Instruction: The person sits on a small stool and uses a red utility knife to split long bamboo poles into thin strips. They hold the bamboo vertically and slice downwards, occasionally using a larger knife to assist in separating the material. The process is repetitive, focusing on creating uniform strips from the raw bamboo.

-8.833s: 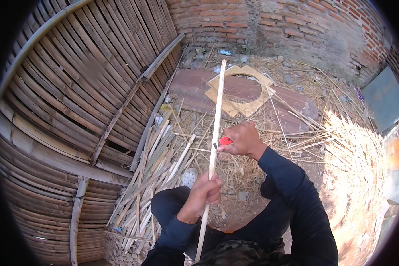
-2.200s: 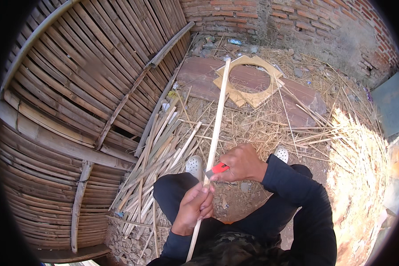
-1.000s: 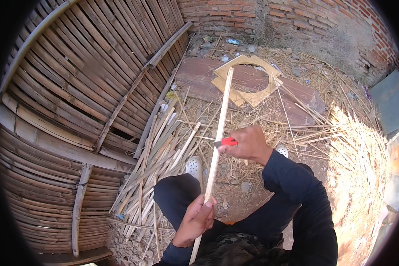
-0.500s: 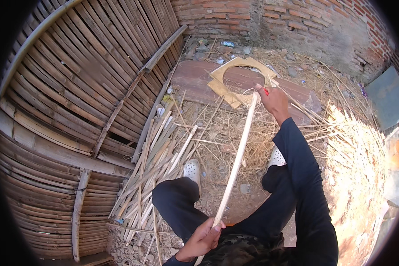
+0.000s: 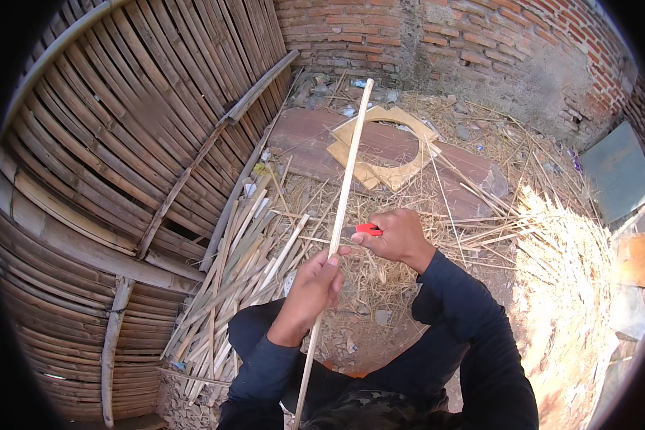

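The left hand (image 5: 314,290) pinches the pale stick (image 5: 352,168) near its middle, its far part crossing in front of the holed board (image 5: 401,175); the right hand (image 5: 397,235), closed around a red knife (image 5: 370,229), is back from the tip; the blade seems at mid-stick again.

knife (image 5: 369,230) right of held strip (image 5: 349,179); strip pile (image 5: 245,271) left, beside slatted wall (image 5: 143,122); boards (image 5: 395,176) on panel (image 5: 299,136) ahead.

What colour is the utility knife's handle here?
The utility knife handle is red with a small black part, seen best in the head view.
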A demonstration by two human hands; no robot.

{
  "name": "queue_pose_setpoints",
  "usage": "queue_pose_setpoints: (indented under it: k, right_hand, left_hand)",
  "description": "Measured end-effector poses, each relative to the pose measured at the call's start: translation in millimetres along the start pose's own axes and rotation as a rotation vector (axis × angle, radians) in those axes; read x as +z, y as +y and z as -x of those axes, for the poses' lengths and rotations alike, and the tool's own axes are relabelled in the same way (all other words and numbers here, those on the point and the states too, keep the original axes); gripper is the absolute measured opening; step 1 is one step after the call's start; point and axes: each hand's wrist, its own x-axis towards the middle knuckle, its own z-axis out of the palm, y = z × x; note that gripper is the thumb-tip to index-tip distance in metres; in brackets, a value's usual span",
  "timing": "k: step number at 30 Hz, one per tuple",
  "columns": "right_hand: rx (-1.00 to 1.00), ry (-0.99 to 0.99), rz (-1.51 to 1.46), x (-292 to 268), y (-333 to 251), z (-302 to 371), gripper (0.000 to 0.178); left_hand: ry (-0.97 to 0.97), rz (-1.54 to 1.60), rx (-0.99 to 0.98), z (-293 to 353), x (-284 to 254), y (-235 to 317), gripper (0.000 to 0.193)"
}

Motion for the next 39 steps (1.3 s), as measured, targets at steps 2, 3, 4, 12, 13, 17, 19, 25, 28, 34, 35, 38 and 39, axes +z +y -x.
queue_pose_setpoints:
  k: [2,3,4,12,13,17,19,25,28,34,35,38,39]
  right_hand:
    - [-0.002,0.02,0.001,1.0,8.4,-6.4,0.055]
    - [0.0,0.031,0.004,0.7,12.0,-9.4,0.053]
    - [-0.027,0.039,0.017,0.5,12.4,-11.1,0.053]
    - [-0.004,-0.019,0.189,24.6,29.1,-27.9,0.054]
    - [-0.01,-0.008,0.188,26.8,28.6,-30.2,0.055]
    - [-0.055,-0.07,0.094,25.6,8.1,-29.0,0.059]
    - [0.022,-0.101,0.153,25.9,19.4,-34.6,0.062]
    - [0.394,-0.092,0.153,13.2,85.2,-47.4,0.073]
    - [0.556,-0.01,0.141,24.6,104.9,-52.8,0.074]
    - [0.429,-0.707,0.123,85.0,81.3,21.6,0.06]
    - [0.348,-0.917,0.087,113.4,66.5,53.8,0.056]
    - [0.293,-1.352,-0.239,218.6,27.4,181.8,0.059]
    - [0.404,-1.525,-0.322,246.7,20.2,225.7,0.061]
  left_hand:
    - [-0.083,-0.044,0.043,-19.9,3.0,11.2,0.033]
    - [-0.084,-0.073,0.036,-27.9,3.1,11.8,0.033]
    - [-0.085,-0.101,0.029,-34.6,3.1,11.6,0.033]
    - [0.0,-0.105,0.036,-41.5,-13.6,-1.5,0.028]
    - [0.007,-0.119,0.05,-42.0,-14.8,-1.3,0.028]
    - [-0.022,-0.279,0.135,-39.5,-24.8,-1.8,0.029]
    - [-0.001,-0.411,0.234,-34.5,-25.4,-19.3,0.03]
    - [-0.091,-0.471,0.176,-21.1,-24.9,-31.7,0.031]
    - [-0.064,-0.551,0.289,-29.0,-42.0,-38.9,0.032]
    - [0.374,-0.158,0.233,-28.4,-75.0,8.8,0.031]
    - [0.372,-0.13,0.205,-27.6,-79.1,11.6,0.031]
    - [0.376,-0.101,0.154,-28.0,-85.3,17.7,0.032]
    - [0.364,-0.097,0.161,-26.9,-84.8,16.1,0.032]
